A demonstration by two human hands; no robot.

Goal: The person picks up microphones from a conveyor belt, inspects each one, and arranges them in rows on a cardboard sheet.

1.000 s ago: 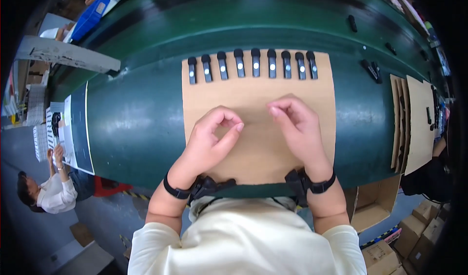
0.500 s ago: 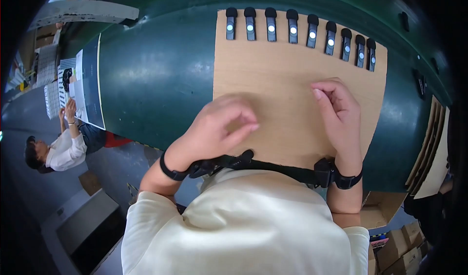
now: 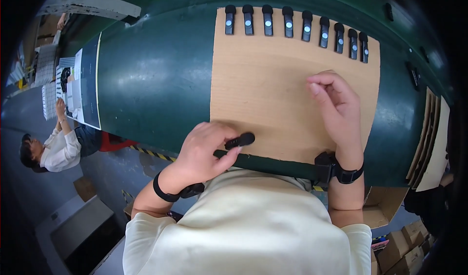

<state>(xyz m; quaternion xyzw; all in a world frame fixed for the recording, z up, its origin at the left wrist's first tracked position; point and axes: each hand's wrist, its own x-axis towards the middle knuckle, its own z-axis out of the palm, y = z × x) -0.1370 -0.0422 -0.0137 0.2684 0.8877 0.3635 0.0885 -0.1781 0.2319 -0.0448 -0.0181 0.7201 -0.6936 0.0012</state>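
My left hand is closed round a small black clip-on microphone with a round foam windscreen, just over the near left edge of the cardboard sheet. The windscreen sticks out past my fingers; much of the body is hidden by them. Above the right side of the sheet, my right hand has its fingers curled and thumb against the index tip, with nothing visible in it. Along the sheet's far edge, several matching microphones lie in a curved row, foam ends away from me, each with a pale round spot.
The sheet lies on a dark green table. More small black pieces lie at the table's right side. Upright cardboard panels stand at the right edge. At the left, another person works beside a dark board and stacked white items.
My left hand has moved down toward me and taken hold of the microphone near the sheet's near edge. My right hand has barely moved. The view has shifted slightly.
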